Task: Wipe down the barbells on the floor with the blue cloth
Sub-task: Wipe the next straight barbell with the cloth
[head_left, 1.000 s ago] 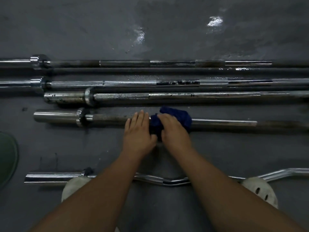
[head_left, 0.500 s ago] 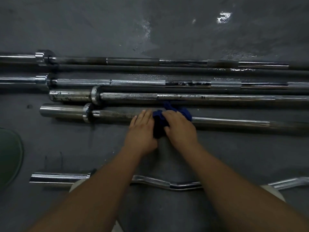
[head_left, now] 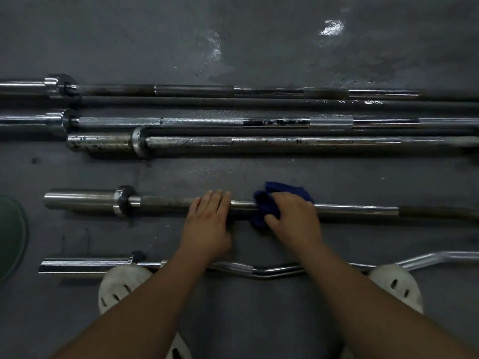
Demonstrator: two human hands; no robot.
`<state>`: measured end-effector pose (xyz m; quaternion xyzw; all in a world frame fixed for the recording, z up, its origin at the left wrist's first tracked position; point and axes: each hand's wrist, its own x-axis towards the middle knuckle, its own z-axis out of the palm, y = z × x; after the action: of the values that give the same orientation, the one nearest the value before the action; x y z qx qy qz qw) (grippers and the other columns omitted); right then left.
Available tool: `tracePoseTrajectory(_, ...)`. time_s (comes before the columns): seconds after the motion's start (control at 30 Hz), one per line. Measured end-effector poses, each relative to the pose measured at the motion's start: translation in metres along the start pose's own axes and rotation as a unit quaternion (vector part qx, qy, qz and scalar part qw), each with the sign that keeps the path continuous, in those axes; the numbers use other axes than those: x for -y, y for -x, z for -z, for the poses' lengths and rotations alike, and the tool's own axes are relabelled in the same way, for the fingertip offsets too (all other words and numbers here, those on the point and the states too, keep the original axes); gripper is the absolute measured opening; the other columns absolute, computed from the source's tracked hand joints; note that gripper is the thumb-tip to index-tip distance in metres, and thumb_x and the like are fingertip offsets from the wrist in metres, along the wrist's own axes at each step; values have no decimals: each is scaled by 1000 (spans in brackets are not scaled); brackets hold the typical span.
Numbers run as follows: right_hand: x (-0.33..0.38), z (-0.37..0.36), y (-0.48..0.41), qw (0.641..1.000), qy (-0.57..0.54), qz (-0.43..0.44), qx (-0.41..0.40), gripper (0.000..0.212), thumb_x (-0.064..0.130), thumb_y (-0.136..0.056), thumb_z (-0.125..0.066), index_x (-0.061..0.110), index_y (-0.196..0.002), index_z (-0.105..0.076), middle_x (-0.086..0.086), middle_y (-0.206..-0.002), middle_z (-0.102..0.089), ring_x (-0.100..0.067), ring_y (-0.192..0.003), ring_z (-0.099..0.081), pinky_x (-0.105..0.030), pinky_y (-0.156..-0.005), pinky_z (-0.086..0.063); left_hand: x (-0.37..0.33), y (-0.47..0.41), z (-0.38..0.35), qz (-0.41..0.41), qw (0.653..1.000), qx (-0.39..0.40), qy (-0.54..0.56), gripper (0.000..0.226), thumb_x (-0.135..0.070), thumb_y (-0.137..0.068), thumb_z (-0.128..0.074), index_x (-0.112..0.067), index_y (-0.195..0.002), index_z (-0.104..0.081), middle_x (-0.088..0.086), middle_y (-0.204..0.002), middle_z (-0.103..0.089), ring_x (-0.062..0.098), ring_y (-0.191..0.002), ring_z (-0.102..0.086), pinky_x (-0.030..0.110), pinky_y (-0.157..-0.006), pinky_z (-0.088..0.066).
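Several barbells lie side by side on the dark floor. The nearest straight barbell [head_left: 357, 209] runs left to right in front of me. My left hand [head_left: 207, 224] lies flat on its shaft with straight fingers. My right hand [head_left: 293, 221] grips the blue cloth [head_left: 267, 206], which is wrapped round the same shaft just right of the left hand. Three more straight barbells lie farther away: one rusty-sleeved [head_left: 285, 142], one knurled [head_left: 202, 122] and the farthest [head_left: 194, 89].
A curled chrome bar [head_left: 85, 264] lies closest to me, by my white perforated shoes [head_left: 119, 288]. A green round object [head_left: 10, 234] sits at the left edge. Bare grey floor with wet glints spreads beyond the bars.
The nearest straight barbell now lies farther from the other straight bars. My right hand with the cloth has slid right along the shaft, opening a gap between my hands.
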<state>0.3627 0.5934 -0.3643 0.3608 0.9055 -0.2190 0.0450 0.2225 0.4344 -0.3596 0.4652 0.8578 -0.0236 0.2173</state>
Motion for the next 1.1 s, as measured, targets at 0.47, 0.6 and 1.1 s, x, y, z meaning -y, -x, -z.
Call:
tracePoseTrajectory(0.47, 26, -9, 26, 996, 58, 50, 52, 48, 33, -66, -74, 30, -112, -58, 5, -105, -61, -21, -99, -58, -39, -81, -37, -9, 32, -10, 43, 996, -74, 41, 52, -27, -63, -51, -18, -115, -57, 1, -113, -59, 24, -104, -54, 38, -91, -41)
tracePoseTrajectory(0.6, -32, -5, 50, 995, 67, -74, -19, 60, 17, -60, -79, 29, -116, -59, 6, -113, -61, -19, -107, -55, -42, -88, -37, -19, 39, -24, 42, 998, -47, 10, 83, -31, -64, -58, -10, -143, -43, 10, -144, -45, 30, -137, -38, 46, -116, -24)
tracePoseTrajectory(1.1, -54, 7, 25, 979, -1, -196, -60, 74, 5, -77, -60, 19, -146, -39, -2, -156, -32, -30, -143, -27, -55, -106, -31, -7, -3, -9, 12, 997, -59, 48, 87, -43, -78, -43, -12, -156, -21, 10, -165, -13, 25, -152, -8, 43, -123, -4)
